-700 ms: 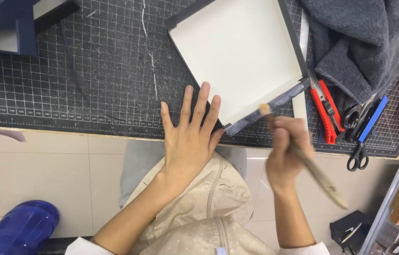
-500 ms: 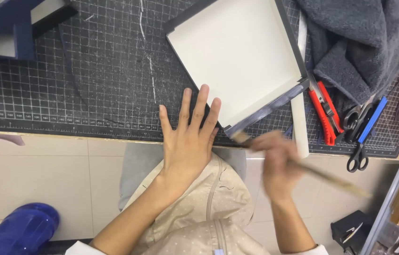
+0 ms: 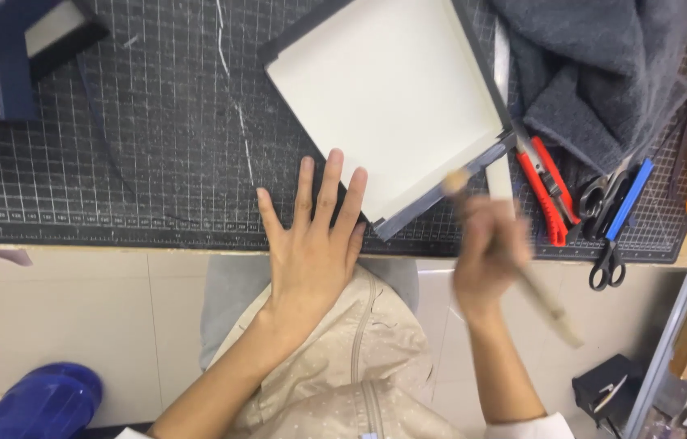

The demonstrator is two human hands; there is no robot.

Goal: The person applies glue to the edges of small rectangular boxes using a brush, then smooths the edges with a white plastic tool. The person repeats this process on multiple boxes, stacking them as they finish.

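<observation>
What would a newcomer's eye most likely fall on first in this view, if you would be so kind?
Probably the large white board with dark edging, lying askew on the black gridded cutting mat. Just below it, the left hand presses flat on the mat beside the board's corner, while the right hand holds a brush at its lower edge. A red utility knife lies to the right.

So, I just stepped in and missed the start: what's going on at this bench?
A person is working on a white board with dark edges lying on a gridded cutting mat. The left hand lies flat by the board's near corner. The right hand holds a brush, tip at the board's dark edge. A red knife and scissors lie to the right.
</observation>
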